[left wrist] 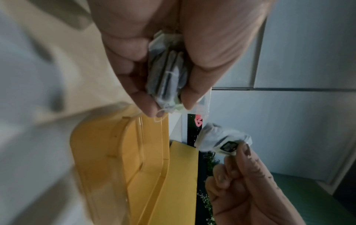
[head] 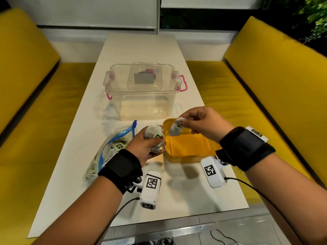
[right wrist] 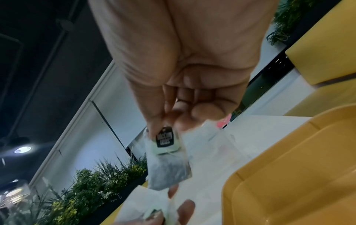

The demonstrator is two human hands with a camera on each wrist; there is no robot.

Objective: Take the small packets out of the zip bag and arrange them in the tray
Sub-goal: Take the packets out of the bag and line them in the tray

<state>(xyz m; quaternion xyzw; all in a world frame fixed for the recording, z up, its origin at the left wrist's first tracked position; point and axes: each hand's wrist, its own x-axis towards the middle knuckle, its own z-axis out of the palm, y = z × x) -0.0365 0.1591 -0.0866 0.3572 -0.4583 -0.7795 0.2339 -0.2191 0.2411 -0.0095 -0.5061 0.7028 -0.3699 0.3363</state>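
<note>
My left hand [head: 145, 147] clutches a bunch of small grey paper packets [head: 153, 137] beside the yellow plastic tray [head: 178, 159] — my right hand [head: 203, 123] pinches one grey tagged packet [head: 175, 129] above it.

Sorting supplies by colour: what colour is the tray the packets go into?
Yellow. The tray shows best in the head view, under the right hand.

My left hand [left wrist: 173, 45] gripped a bundle of packets [left wrist: 167, 76] between fingers and thumb, just above the yellow tray [left wrist: 119, 159]. Lower right, my right hand [left wrist: 250, 190] pinched a single packet [left wrist: 217, 138] by its tag, apart from the bundle.
</note>
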